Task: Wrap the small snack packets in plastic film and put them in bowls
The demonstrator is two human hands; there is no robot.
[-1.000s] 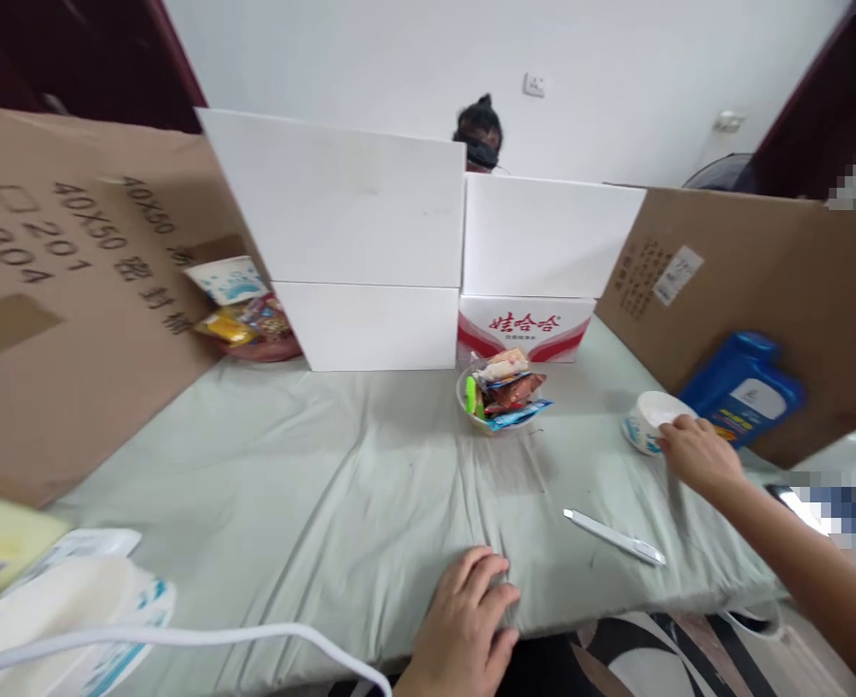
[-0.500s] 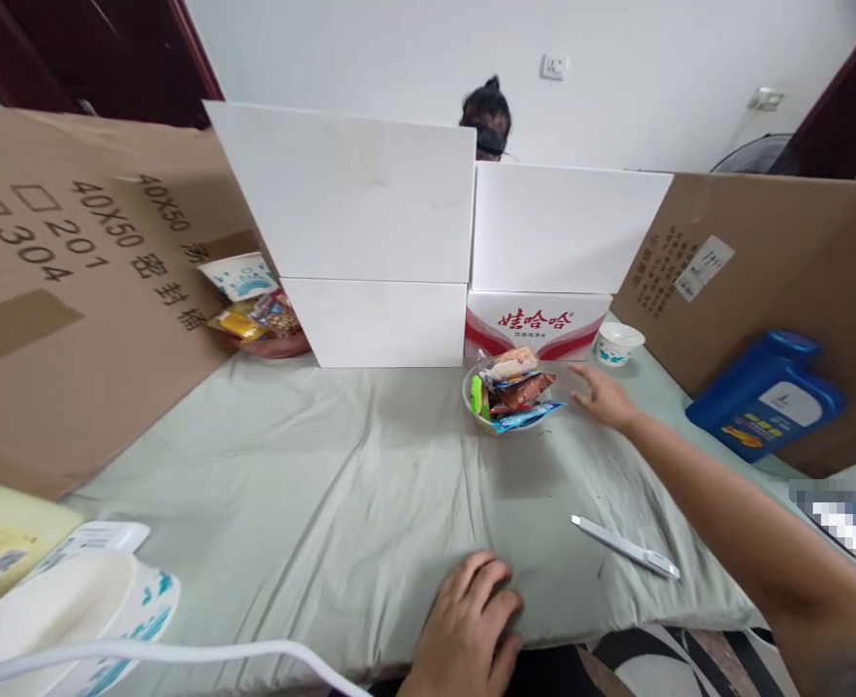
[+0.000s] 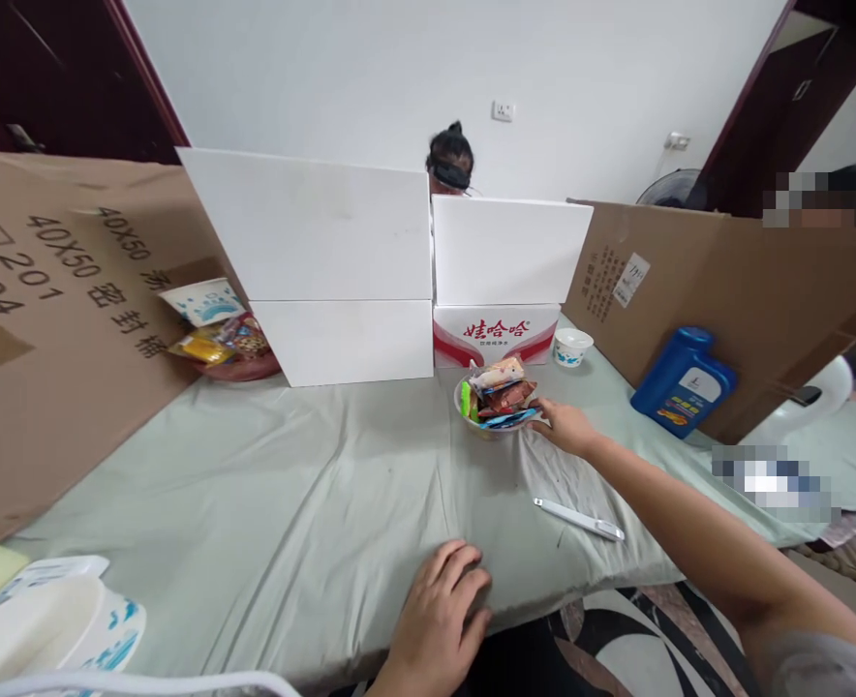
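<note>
Reaching the bowl (image 3: 493,433) with the cup (image 3: 570,350) let go

Our right hand (image 3: 565,426) has come in to the right side of the bowl, its thumb and fingers drawn narrow at the rim. A second ago it was at the cup, over by the bottle (image 3: 671,387); half a second later the cup already stood by the box (image 3: 497,334) and the hand was on its way across, clear of the bowl. Now the cup is upright on the worktop (image 3: 290,503), just right of the box and apart from us. For the work in hand, we judge, this means that the cup is done with for the moment and the bowl is what we are handling.

The bowl sits on the worktop in front of the box, heaped with packets (image 3: 507,395). A blue one lies at the edge nearest our fingers. We cannot tell whether we pinch the rim, that packet, or only touch them.

Our left hand (image 3: 439,605) has stayed at the near edge of the worktop, palm down, fingers loosely spread and holding nothing. Between the hands and to the right, the white stick (image 3: 579,520) lies untouched. The bottle leans by the brown board (image 3: 617,271) on our right, well apart from both hands.
</note>
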